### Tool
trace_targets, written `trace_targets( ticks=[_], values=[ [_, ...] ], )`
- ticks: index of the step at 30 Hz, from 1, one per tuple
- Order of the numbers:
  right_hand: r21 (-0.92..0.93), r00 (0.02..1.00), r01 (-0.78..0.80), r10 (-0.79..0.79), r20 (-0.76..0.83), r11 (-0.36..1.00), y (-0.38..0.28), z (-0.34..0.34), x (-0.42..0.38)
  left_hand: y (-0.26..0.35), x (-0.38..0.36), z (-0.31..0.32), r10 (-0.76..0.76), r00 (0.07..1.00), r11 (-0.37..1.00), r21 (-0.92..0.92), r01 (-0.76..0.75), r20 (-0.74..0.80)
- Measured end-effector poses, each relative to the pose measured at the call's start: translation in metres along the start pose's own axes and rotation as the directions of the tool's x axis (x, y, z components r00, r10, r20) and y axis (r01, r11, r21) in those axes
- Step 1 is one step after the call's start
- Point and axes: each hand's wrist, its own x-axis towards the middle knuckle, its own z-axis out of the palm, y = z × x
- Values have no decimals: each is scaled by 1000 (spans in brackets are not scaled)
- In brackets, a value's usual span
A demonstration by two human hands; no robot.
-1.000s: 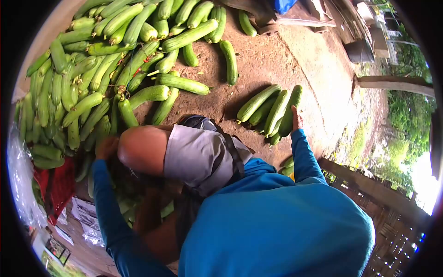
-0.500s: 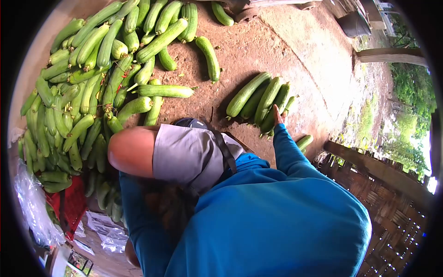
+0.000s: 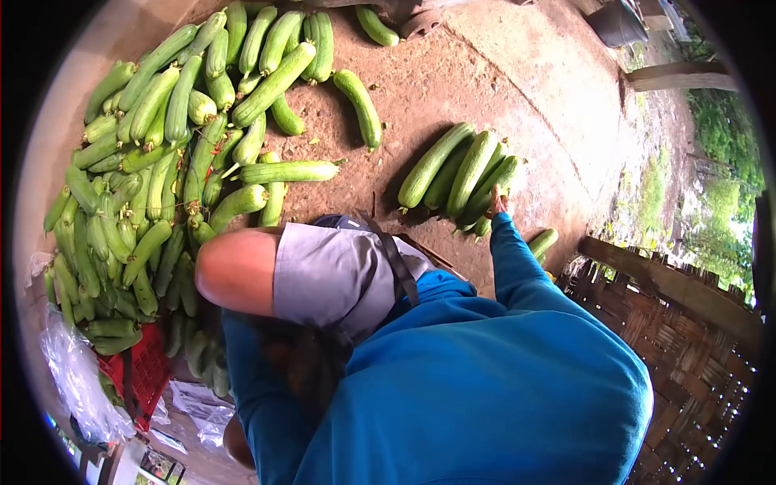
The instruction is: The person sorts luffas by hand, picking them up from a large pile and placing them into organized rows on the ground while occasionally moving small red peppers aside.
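My right hand (image 3: 499, 202) is at the near end of a small row of long green sponge gourds (image 3: 473, 171) on the floor. Its fingers press round the side of the outermost gourd (image 3: 490, 192), which partly hides them. That gourd lies tilted against the others. My left arm, in a blue sleeve (image 3: 263, 396), reaches down beside my bare knee (image 3: 234, 271); the left hand itself is hidden. A large heap of sponge gourds (image 3: 153, 194) spreads to the left of my legs.
A red crate (image 3: 148, 368) and clear plastic bags (image 3: 77, 376) lie at the lower left. A loose gourd (image 3: 543, 242) rests near the woven bamboo wall (image 3: 671, 364) on the right. A dark bucket (image 3: 617, 24) and a wooden post (image 3: 683, 77) stand at the upper right.
My right hand has gone from stretched flat beside the row to round the outermost gourd. That gourd has shifted up against the others. The view has moved slightly.
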Motion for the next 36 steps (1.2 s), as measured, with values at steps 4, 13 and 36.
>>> trace_targets(
  ticks=[4,13,36],
  values=[
    [-156,983,-104,125,137,982,-22,-23,-17,-8,2,1,20,999,999,-39,-22,-38],
    [171,883,-365,282,376,915,-66,-58,-65,2,-33,-9,-86,995,951,-301,70,-41],
    [592,149,246,-633,760,768,-342,296,-458,276,-7,-43,458,719,800,-596,-76,523]
  ],
)
